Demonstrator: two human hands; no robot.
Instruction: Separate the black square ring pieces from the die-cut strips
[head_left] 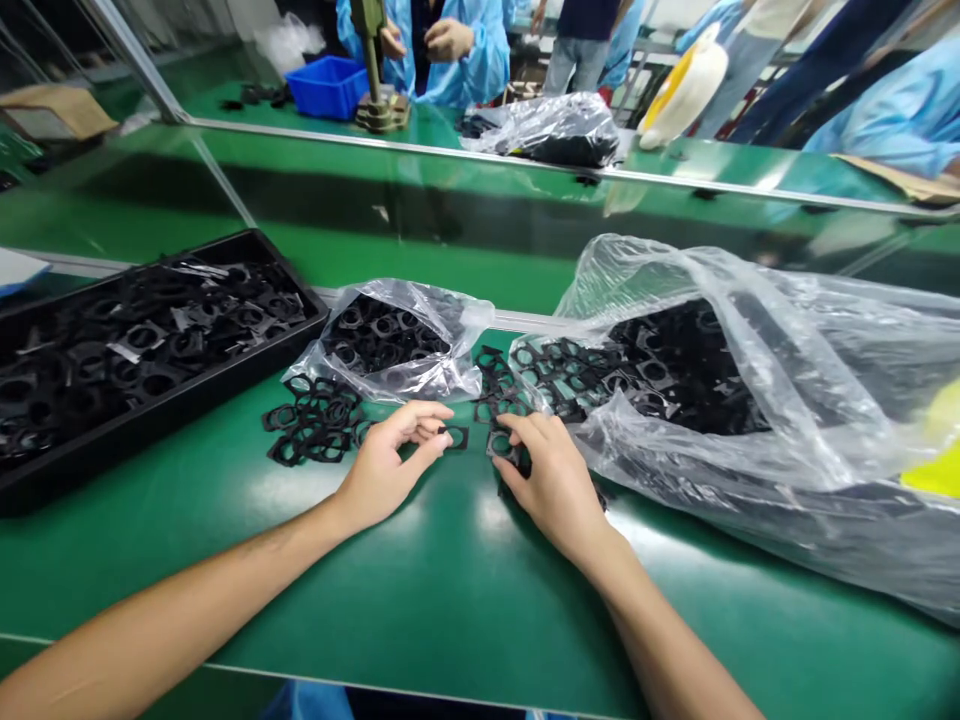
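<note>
My left hand (390, 465) rests on the green table (450, 590), its thumb and fingers pinched on a small black plastic frame part (456, 437). My right hand (551, 475) lies beside it, fingers curled over another black frame part (501, 445). A loose heap of the same black parts (315, 420) lies just left of my left hand. A small clear bag of parts (394, 340) sits behind the hands. A large clear bag (750, 400) full of parts spreads out to the right, its mouth close to my right hand.
A black tray (150, 345) heaped with black parts stands at the left. Behind runs a green conveyor with a metal rail (525, 165). Beyond it are a blue bin (328, 85), a small press (377, 95), another bag (547, 130), and several people in blue coats.
</note>
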